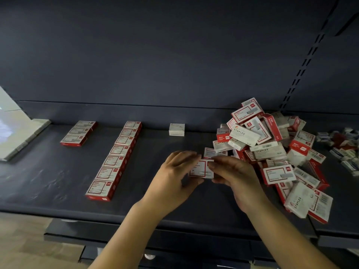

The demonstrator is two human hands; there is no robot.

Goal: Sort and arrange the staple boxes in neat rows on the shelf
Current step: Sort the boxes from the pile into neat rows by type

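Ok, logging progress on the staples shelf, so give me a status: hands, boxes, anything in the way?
Left hand and right hand both grip one red-and-white box. Two rows laid, long row of seven. Unsorted pile close on the right.

My feed is dim overall; the dark shelf (pixel 58 181) soaks up most of the light. The only bright patch sits at nine o'clock, a washed-out pale surface (pixel 11 131) blown to glare. A soft sheen runs along the shelf's front lip at six o'clock. Both hands cast faint shadows beneath them. Straight lines bow near the edges, plainly at three o'clock. The small boxes (pixel 345 144) there are smeared, perhaps from motion.
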